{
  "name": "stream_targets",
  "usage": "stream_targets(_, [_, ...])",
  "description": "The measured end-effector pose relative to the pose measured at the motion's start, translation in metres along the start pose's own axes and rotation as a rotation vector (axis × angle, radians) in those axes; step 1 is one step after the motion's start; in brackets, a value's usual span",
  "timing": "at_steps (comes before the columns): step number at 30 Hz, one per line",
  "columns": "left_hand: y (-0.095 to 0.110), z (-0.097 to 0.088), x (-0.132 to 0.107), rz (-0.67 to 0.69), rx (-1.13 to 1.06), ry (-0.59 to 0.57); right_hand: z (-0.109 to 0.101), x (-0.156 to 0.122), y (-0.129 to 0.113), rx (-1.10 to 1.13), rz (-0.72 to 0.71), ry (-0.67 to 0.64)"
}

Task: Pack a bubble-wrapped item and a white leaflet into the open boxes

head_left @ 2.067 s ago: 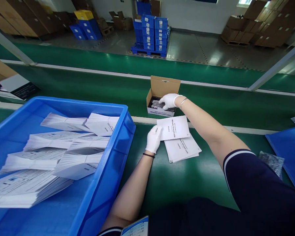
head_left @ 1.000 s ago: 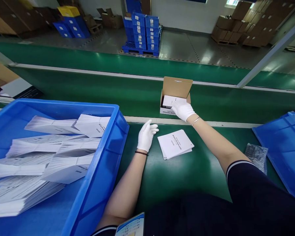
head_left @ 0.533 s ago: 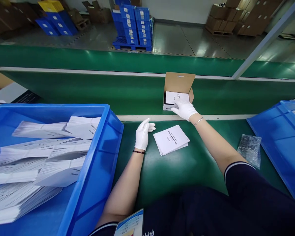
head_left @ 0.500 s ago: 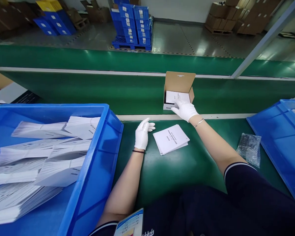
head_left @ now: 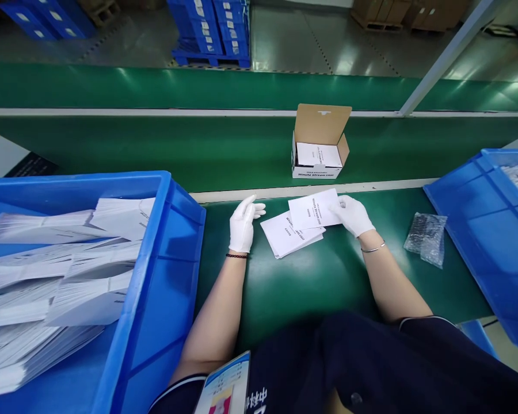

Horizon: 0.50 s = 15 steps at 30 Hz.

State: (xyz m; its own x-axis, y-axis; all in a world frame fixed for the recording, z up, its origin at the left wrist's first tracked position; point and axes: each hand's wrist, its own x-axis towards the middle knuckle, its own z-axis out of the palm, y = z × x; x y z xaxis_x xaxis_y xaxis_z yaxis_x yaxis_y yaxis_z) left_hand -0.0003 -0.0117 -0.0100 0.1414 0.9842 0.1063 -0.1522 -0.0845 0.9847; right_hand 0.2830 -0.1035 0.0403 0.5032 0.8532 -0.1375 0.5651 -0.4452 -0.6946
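My right hand [head_left: 353, 215], in a white glove, pinches the right edge of a white printed booklet [head_left: 313, 210]. That booklet is held over a small pile of like booklets [head_left: 287, 238] on the green work surface. Left of the pile, my gloved left hand [head_left: 243, 223] rests with its fingers apart and nothing in it. Behind them stands an open carton [head_left: 317, 173] with its brown lid raised; a white booklet [head_left: 317, 154] lies inside on top, hiding what is beneath.
On the left, a blue bin [head_left: 155, 270] holds many bundled booklets [head_left: 90, 293]. A clear bubble-wrap pouch [head_left: 426, 238] lies to the right, beside another blue bin [head_left: 479, 213]. A pale rail [head_left: 267, 193] runs across the bench, and a slanted metal post [head_left: 449, 54] stands at back right.
My right hand has come back from the carton to the pile and now grips a booklet there. The left hand stays beside the pile. The view has tilted down.
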Motion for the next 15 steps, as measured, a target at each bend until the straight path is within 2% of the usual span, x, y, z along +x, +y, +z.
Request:
stream_targets(2, [0.004,0.002,-0.002,0.027,0.012,-0.045,0.004,-0.004,-0.011,0.072,-0.051,0.104])
stream_targets(4, [0.008,0.004,-0.004,0.043,0.075,-0.112,0.016,-0.014,-0.026,0.109,-0.130,0.113])
stream_targets(7, [0.010,0.005,-0.005,0.014,0.281,-0.117,0.038,-0.030,-0.045,0.038,-0.238,-0.011])
stream_targets(9, [0.007,0.003,-0.002,-0.013,0.342,-0.033,0.041,-0.035,-0.049,-0.022,-0.297,-0.081])
stream_targets(10, [0.005,0.001,0.000,-0.016,0.325,0.021,0.037,-0.035,-0.046,-0.054,-0.313,-0.080])
stream_targets(12, [0.000,-0.004,0.005,0.005,0.255,0.112,0.014,-0.034,-0.032,-0.143,-0.291,-0.003])
stream_targets(15, [-0.007,-0.008,0.010,0.065,0.157,0.183,-0.045,-0.034,0.011,-0.351,-0.080,0.196])
